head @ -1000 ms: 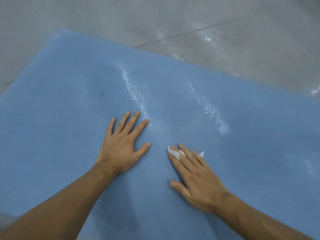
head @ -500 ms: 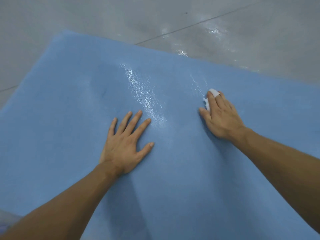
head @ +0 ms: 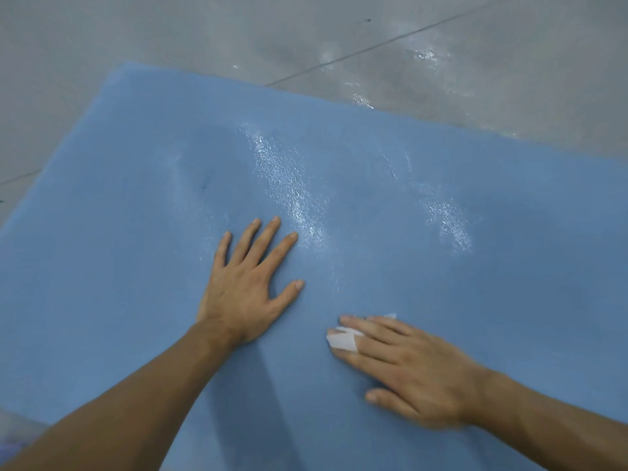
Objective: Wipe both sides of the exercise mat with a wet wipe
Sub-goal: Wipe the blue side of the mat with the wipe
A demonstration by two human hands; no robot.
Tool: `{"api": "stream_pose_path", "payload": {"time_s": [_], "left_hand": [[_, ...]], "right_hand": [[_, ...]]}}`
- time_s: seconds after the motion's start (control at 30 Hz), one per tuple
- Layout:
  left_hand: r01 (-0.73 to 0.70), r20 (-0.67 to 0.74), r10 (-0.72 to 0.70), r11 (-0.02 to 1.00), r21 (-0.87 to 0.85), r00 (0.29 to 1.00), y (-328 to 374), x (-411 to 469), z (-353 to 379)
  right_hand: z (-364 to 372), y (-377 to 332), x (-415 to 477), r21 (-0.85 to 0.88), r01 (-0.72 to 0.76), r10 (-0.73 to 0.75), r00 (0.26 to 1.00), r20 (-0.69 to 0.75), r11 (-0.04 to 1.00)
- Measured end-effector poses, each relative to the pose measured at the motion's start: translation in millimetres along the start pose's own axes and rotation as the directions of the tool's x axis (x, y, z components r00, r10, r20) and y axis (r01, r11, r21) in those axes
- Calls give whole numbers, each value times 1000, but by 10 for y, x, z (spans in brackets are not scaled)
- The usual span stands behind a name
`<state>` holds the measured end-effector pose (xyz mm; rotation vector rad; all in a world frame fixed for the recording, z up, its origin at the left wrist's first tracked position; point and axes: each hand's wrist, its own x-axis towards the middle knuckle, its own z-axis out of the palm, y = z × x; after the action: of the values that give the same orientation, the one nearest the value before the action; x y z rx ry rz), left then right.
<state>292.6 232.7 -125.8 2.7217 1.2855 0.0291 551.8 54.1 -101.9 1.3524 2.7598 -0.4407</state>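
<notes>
**Right hand presses the wipe, left hand lies flat on the mat**

The right hand lies palm down with its fingers stretched out straight, thumb held apart toward the person. Under its fingertips it presses a folded white wet wipe onto the surface (a strip of the wipe also laps over one finger, and a small corner pokes out beyond the fingers). Just to the left of it, well apart from the wipe, the left hand rests flat and relaxed, fingers spread, gripping nothing.

Both hands lie on the blue exercise mat, which reaches out from them on every side. Ahead of the left fingertips a glistening wet streak runs away from the person; a second wet patch shines ahead of the right hand. Beyond the mat's far edge lies grey floor.
</notes>
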Motion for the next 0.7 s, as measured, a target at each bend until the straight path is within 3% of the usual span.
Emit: {"api": "stream_pose_path", "payload": {"time_s": [0.07,0.17,0.33,0.4,0.47,0.53,0.63,0.7], "left_hand": [[1,2,-1,1000,-3,1000,-1,3,0],[3,12,-3,1000,-2,1000,0,1,-9],[1,22,-1,1000,-6,1000,1,-4,-26],[1,23,-1,1000,-8,1000,2,-4,-26],[2,25,-2,1000,-8,1000,-1,0,-22],[0,25,0,1000,-7,1000,-3,0,-15],[2,15,-2,1000,-12,1000,-9,-1,-6],[1,5,-1,1000,-21,1000,-11,4,-1]], "right_hand": [[-9,140,-49,-17,-35,35,999,-1,999],[-110,563,100,-11,-280,278,957,-78,960],[-304,1320,571,87,-624,630,762,-149,776],[-339,1508,699,146,-706,721,675,-158,693],[-333,1514,795,207,-720,749,644,-158,663],[-271,1296,837,227,-637,674,717,-178,737],[-115,689,714,77,-411,418,896,-149,908],[-44,300,554,28,-270,271,956,-110,963]]}}
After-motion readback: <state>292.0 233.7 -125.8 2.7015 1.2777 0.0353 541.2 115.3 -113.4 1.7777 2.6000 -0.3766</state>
